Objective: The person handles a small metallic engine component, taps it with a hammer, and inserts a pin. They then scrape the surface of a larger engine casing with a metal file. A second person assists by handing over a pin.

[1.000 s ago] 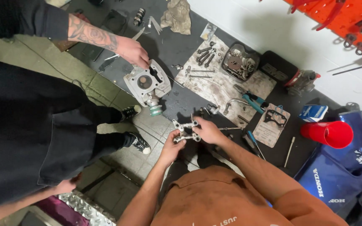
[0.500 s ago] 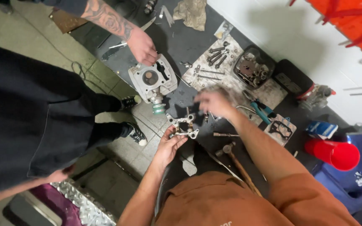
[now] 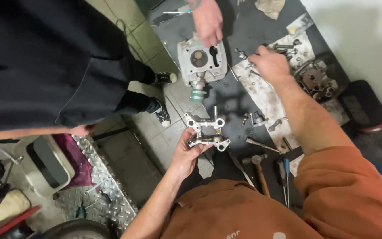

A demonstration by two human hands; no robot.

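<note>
My left hand [image 3: 186,152] holds a small silver metal bracket with several round lugs [image 3: 206,130] over the near edge of the dark workbench [image 3: 239,26]. My right hand [image 3: 268,64] stretches out over a sheet strewn with bolts and small metal parts [image 3: 261,88], fingers curled among them; whether it grips one I cannot tell. Farther off a grey engine cylinder head [image 3: 200,59] lies on the bench, and another person's hand [image 3: 208,20] rests on its top edge.
A person in black clothes and black shoes [image 3: 162,115] stands at the left. A hammer [image 3: 258,170] and screwdrivers [image 3: 284,181] lie near my chest. An engine part [image 3: 317,82] sits at right, a rag [image 3: 273,6] at the far end. Checker plate [image 3: 98,194] covers the floor.
My right hand has left the bracket and reached far out over the sheet of small parts. My left hand alone keeps the bracket. The other person's hand stayed on the cylinder head.
</note>
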